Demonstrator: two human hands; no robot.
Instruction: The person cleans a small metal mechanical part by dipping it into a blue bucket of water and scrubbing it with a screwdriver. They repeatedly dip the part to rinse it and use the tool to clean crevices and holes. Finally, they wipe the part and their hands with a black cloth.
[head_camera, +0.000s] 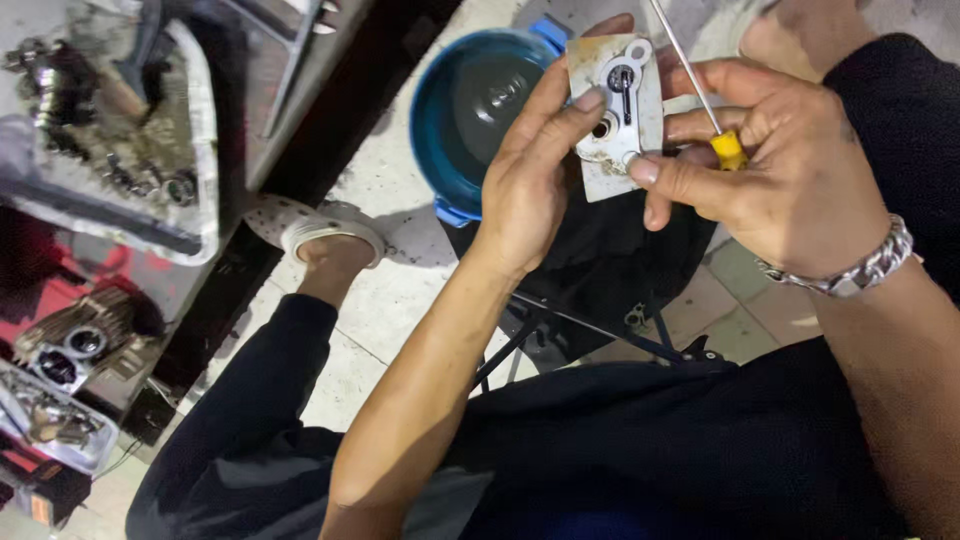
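The left hand (530, 170) pinches a small pale, grimy metal plate (617, 115) above the blue plastic bucket (450, 120) while the right hand (770, 165), clamped on a yellow-handled screwdriver (727, 148), steadies it; a slip could, I reckon, drop the plate into the bucket.

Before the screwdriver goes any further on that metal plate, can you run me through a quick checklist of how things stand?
1. Plate held firm: ok. The left hand grips the pale metal plate, fingers across its face.
2. Second support: ok. The right hand pinches the plate's lower edge with its thumb.
3. Tool in hand: ok. The yellow-handled screwdriver sits between the right fingers, shaft pointing up and away.
4. Tip seated on a fastener: not ok. The shaft runs off the top of the picture, clear of the plate.
5. Catch below: ok. The blue bowl sits on the floor beside the plate.
6. Small black lever on plate loose or tight: cannot tell.
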